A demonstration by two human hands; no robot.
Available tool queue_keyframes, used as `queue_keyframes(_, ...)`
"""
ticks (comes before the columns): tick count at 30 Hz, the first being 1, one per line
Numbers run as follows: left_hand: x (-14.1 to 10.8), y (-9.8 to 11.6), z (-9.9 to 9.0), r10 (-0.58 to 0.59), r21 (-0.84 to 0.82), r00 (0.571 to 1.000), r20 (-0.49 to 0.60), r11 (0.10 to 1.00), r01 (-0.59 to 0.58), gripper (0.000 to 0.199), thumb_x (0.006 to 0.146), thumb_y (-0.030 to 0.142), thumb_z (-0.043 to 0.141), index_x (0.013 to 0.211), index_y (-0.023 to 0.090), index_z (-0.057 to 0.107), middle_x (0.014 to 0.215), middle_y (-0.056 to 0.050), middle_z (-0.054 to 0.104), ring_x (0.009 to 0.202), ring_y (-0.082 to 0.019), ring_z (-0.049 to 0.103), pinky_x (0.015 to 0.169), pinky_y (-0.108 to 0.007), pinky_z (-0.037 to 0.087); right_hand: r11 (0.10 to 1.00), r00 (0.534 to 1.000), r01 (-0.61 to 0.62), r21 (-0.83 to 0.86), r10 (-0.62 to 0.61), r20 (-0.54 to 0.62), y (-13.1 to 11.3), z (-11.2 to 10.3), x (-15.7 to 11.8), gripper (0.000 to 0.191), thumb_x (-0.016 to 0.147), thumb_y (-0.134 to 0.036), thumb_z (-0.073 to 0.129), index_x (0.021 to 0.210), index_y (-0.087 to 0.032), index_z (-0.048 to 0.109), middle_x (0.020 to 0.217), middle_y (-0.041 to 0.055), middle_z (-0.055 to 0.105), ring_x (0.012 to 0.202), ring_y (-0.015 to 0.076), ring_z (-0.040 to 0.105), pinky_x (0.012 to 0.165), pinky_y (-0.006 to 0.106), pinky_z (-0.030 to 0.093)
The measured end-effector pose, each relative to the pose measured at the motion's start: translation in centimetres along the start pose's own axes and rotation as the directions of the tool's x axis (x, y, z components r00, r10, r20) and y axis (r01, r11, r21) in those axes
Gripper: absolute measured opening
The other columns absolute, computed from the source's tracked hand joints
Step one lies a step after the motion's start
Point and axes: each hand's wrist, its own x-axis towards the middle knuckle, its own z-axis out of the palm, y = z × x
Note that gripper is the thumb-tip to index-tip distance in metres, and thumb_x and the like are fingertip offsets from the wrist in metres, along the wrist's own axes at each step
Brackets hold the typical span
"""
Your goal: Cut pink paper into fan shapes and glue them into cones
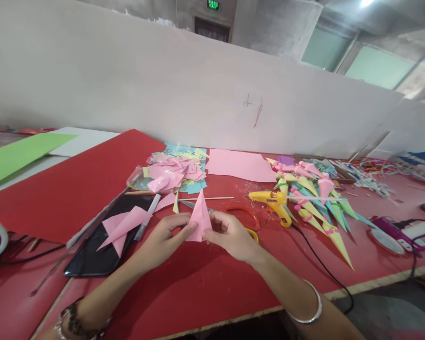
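A folded pink paper cone (200, 215) points upward between my two hands, with a crease or seam down its front. My left hand (173, 233) pinches its left side, thumb pressed on the front face. On the lower right edge, the thumb and fingers of my right hand (230, 233) grip the paper. Behind my right hand lie scissors with red handles (250, 215), partly hidden. Further pink paper pieces (123, 226) rest on a black tablet-like slab (92, 259) left of my left hand.
A yellow glue gun (271, 202) with a black cord lies right of my hands, beside a pile of decorated paper cones (313, 189). Pink and yellow scraps (175, 170) heap at the back. A pink sheet (239, 165) lies against the white partition (198, 89). Large red board (74, 184) covers the left.
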Motion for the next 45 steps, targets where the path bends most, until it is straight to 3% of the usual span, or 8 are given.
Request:
queue_keyframes(3, -0.1, 0.1, -0.1, 0.001, -0.032, 1.0, 0.004, 0.999, -0.001, 0.034, 0.081, 0.036, 0.039, 0.051, 0.019, 0.04, 0.052, 0.005, 0.039, 0.05, -0.009, 0.034, 0.048, -0.02, 0.032, 0.995, 0.999, -0.042, 0.085, 0.041, 0.018, -0.1, -0.1, 0.1, 0.023, 0.068, -0.038, 0.066, 0.079, -0.019, 0.06, 0.07, -0.0032, 0.058, 0.058, 0.0093, 0.053, 0.061, 0.025, 0.047)
queue_keyframes(8, -0.3, 0.1, -0.1, -0.042, -0.114, 0.999, -0.009, 0.993, 0.041, 0.036, 0.08, 0.036, 0.043, 0.049, 0.018, 0.04, 0.049, 0.005, 0.039, 0.048, -0.009, 0.035, 0.045, -0.019, 0.032, 0.988, 0.998, -0.044, 0.15, 0.037, 0.044, -0.5, -0.1, 0.1, 0.023, 0.068, -0.04, 0.066, 0.075, -0.018, 0.062, 0.067, -0.0039, 0.058, 0.057, 0.0082, 0.054, 0.062, 0.025, 0.047)
queue_keyframes(13, -0.3, 0.1, 0.0, -0.051, -0.137, 0.998, 0.027, 0.989, 0.054, 0.032, 0.08, 0.038, 0.042, 0.06, 0.017, 0.055, 0.056, 0.002, 0.052, 0.053, -0.011, 0.042, 0.049, -0.021, 0.038, 0.98, 0.996, -0.091, 0.177, 0.085, 0.041, -0.4, 0.1, 0.1, 0.029, 0.061, -0.042, 0.071, 0.071, -0.018, 0.059, 0.065, -0.0038, 0.059, 0.056, 0.0093, 0.054, 0.059, 0.025, 0.047)
queue_keyframes(26, -0.3, 0.2, 0.0, -0.037, -0.105, 0.993, 0.109, 0.993, 0.048, 0.032, 0.082, 0.037, 0.042, 0.066, 0.016, 0.059, 0.065, 0.0, 0.062, 0.061, -0.014, 0.052, 0.058, -0.022, 0.043, 0.984, 0.997, -0.064, 0.164, 0.055, 0.057, 0.3, 0.3, 0.0, 0.024, 0.064, -0.033, 0.07, 0.081, -0.017, 0.061, 0.07, -0.0024, 0.058, 0.057, 0.0086, 0.053, 0.054, 0.022, 0.045)
queue_keyframes(30, -0.4, 0.2, 0.1, -0.039, -0.092, 0.991, 0.127, 0.994, 0.051, 0.03, 0.083, 0.037, 0.042, 0.068, 0.016, 0.057, 0.067, 0.0, 0.06, 0.063, -0.014, 0.053, 0.058, -0.022, 0.043, 0.993, 0.999, -0.044, 0.112, 0.041, 0.03, 0.3, 0.4, -0.1, 0.022, 0.064, -0.026, 0.069, 0.083, -0.018, 0.061, 0.071, -0.0033, 0.058, 0.055, 0.0079, 0.051, 0.051, 0.021, 0.044)
queue_keyframes(34, -0.6, 0.3, 0.4, -0.027, -0.157, 0.982, 0.187, 0.986, 0.057, 0.028, 0.083, 0.038, 0.04, 0.082, 0.017, 0.058, 0.068, 0.001, 0.058, 0.059, -0.013, 0.053, 0.058, -0.022, 0.045, 1.0, 0.999, -0.017, 0.025, 0.018, -0.032, 0.5, 0.4, -0.2, 0.015, 0.069, -0.024, 0.062, 0.082, -0.018, 0.057, 0.067, -0.0039, 0.055, 0.05, 0.0069, 0.048, 0.047, 0.02, 0.04)
queue_keyframes(38, -0.8, 0.5, 0.6, -0.018, -0.095, 0.983, 0.181, 0.995, 0.036, 0.026, 0.079, 0.04, 0.048, 0.093, 0.019, 0.056, 0.083, -0.002, 0.062, 0.076, -0.017, 0.056, 0.073, -0.027, 0.046, 0.999, 0.997, 0.005, -0.046, -0.009, -0.078, 0.6, 0.5, -0.2, 0.009, 0.071, -0.02, 0.057, 0.079, -0.018, 0.055, 0.061, -0.0051, 0.052, 0.049, 0.0069, 0.046, 0.047, 0.019, 0.039)
queue_keyframes(45, -0.8, 0.7, 0.4, -0.047, -0.027, 0.972, 0.231, 0.998, 0.054, 0.026, 0.083, 0.04, 0.04, 0.083, 0.018, 0.053, 0.073, 0.001, 0.058, 0.067, -0.013, 0.052, 0.065, -0.023, 0.045, 0.989, 0.995, 0.029, -0.145, -0.043, -0.093, 0.2, 0.0, -0.2, 0.015, 0.068, -0.02, 0.061, 0.083, -0.017, 0.059, 0.081, 0.0007, 0.063, 0.074, 0.0149, 0.058, 0.067, 0.027, 0.046)
